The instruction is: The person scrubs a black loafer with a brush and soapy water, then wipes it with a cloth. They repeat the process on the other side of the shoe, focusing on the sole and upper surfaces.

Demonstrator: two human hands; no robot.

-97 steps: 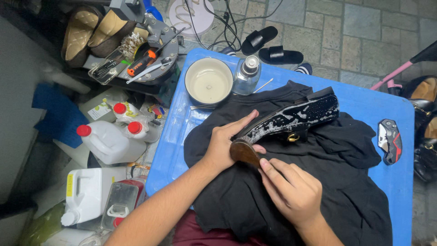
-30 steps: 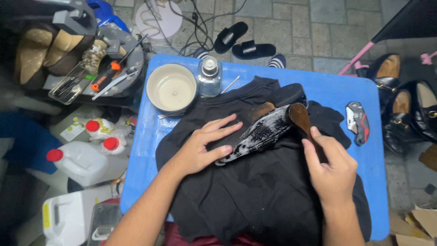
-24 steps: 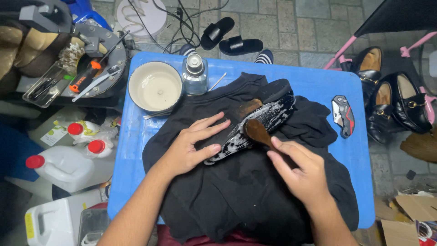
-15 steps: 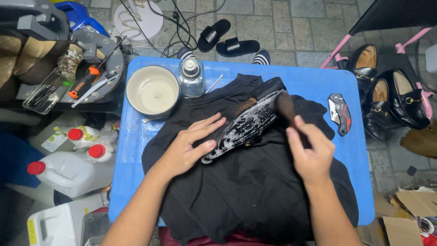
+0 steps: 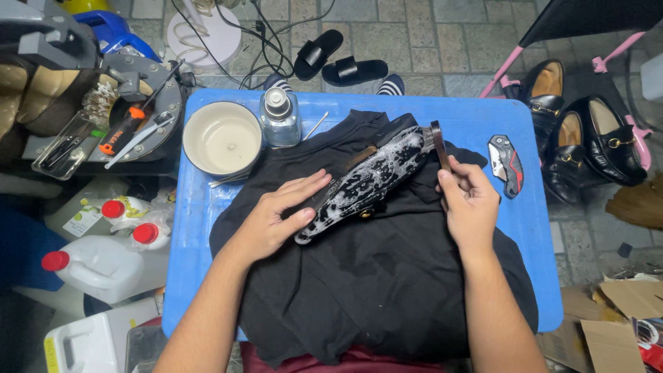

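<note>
A black shoe [image 5: 366,181] covered in white foam lies on its side on a black cloth [image 5: 387,276], which is spread over a blue table [image 5: 200,228]. My left hand [image 5: 276,217] presses flat on the shoe's toe end and pins it down. My right hand [image 5: 469,204] grips a wooden-handled brush [image 5: 437,144], whose head is turned edge-on against the shoe's heel end.
A cream bowl [image 5: 221,138] and a glass bottle [image 5: 278,119] stand at the table's far left. A folding utility knife [image 5: 503,164] lies at the right edge. Black loafers [image 5: 587,148] sit on the floor to the right, white jugs [image 5: 103,262] to the left.
My right hand has swept the brush back and forth along the shoe, ending at its heel end with the brush turned on edge. My left hand stays on the toe.
</note>
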